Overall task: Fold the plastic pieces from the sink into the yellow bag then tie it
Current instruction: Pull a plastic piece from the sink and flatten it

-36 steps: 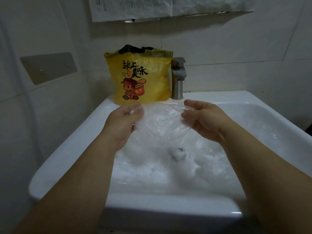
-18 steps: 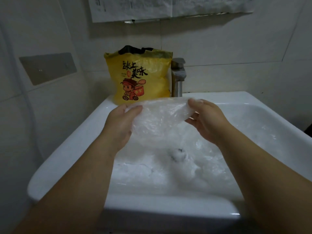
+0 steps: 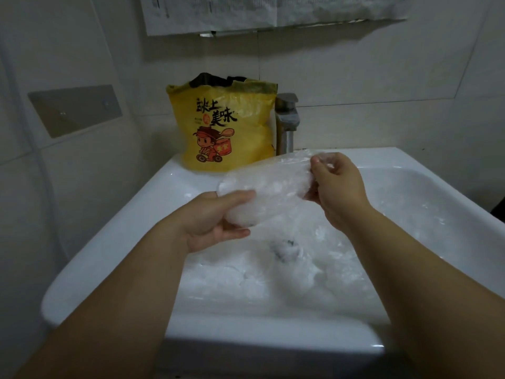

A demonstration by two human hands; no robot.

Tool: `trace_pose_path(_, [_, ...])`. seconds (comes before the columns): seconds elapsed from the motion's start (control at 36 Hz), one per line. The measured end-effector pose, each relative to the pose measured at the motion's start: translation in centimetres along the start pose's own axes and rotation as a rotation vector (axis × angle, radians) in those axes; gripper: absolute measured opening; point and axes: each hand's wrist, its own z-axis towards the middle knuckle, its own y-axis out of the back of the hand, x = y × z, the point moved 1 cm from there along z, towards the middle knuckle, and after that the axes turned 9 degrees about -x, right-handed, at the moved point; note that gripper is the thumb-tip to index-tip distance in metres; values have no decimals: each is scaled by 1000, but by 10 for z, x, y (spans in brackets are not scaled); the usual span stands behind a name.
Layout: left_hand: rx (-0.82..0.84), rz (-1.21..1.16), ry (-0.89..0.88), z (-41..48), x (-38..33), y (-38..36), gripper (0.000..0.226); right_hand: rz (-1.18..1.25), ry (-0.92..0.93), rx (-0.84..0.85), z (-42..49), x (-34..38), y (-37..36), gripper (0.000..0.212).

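The plastic piece (image 3: pixel 273 184), a clear crumpled sheet, is held above the sink (image 3: pixel 153 192), stretched slantwise between the two hands, with its lower end at the left hand (image 3: pixel 216 222) and its higher end at the right hand (image 3: pixel 338 187). The left hand grips the lower end, thumb over the top and fingers curled beneath, while the right hand pinches the upper end between thumb and curled fingers. More plastic pieces (image 3: pixel 262 283) lie heaped in the basin below, and the yellow bag (image 3: pixel 226 127) stands upright on the back rim beside the tap (image 3: pixel 287 121).
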Motion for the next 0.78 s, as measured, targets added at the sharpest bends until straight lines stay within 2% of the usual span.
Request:
trace_pose_path(0.11, [-77,-129,-86,1,-5,6,9,18,-27,-2,1,1,2,12])
trace_pose_path(0.19, [-115,-295,-117,6,-8,11,15,65,-106,9,3,2,5,16])
trace_pose_path(0.25, [-183,-420,-125,11,-9,16,14,104,-166,81,2,3,6,16])
trace_pose_path(0.36, [-303,-622,-166,17,-11,27,11,59,-276,412,-7,7,4,14])
trace_pose_path(0.42, [-298,-671,-223,18,-13,28,13,-40,-349,556,-9,6,3,31])
trace_pose_path(0.44, [-287,-665,-254,17,-13,27,15,-100,-377,620,-11,6,3,38])
trace_pose_path(0.5, [-287,-580,-303,17,-12,23,21,-176,-421,706,-13,4,2,38])
trace_pose_path(0.58, [-309,-495,-317,19,-8,21,32,-169,-450,722,-16,4,1,26])
trace_pose_path(0.69, [-358,-476,-337,21,-7,22,35,-304,-397,723,-19,0,-1,34])
trace_pose_path(0.78, [-329,-552,-364,14,-13,15,37,-384,-304,699,-21,-2,-3,15])
